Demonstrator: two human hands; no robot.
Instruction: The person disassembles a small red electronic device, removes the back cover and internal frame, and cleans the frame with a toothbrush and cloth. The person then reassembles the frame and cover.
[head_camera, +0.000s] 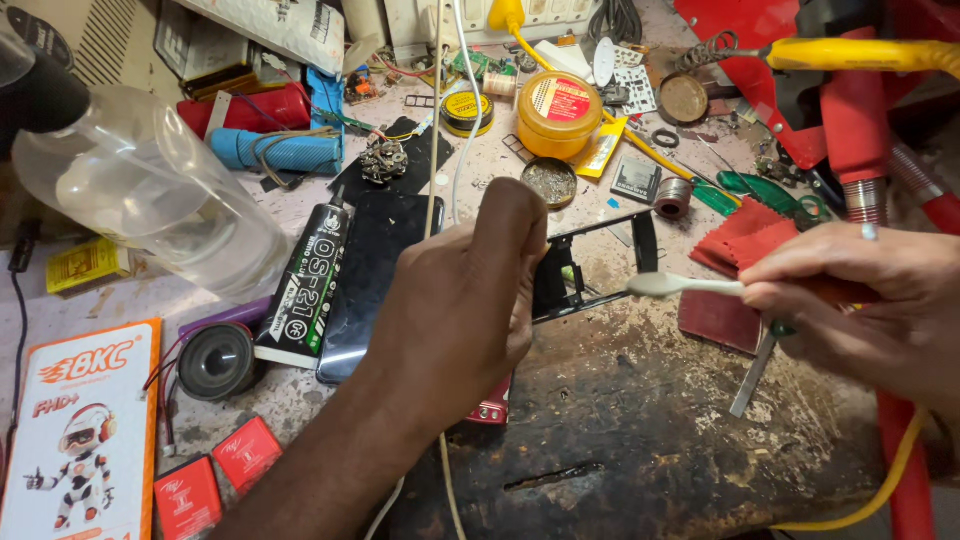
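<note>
My left hand (455, 310) is in the middle of the view, its fingers closed on a black phone frame (590, 262) that it holds tilted over the worn bench. My right hand (865, 300) comes in from the right and grips a white brush (680, 286) by its handle. The brush head points left and sits just off the frame's right edge. A small red part (490, 410) peeks out below my left hand. Most of the frame's left side is hidden behind my left hand.
A dark phone panel (375, 265) and a black glue tube (308, 290) lie left of my hand. A clear plastic bottle (150, 190), a small speaker (215, 360), an orange box (80, 430), a yellow tin (558, 115), a red cloth (745, 235) and a yellow-handled soldering iron (860, 55) crowd the bench.
</note>
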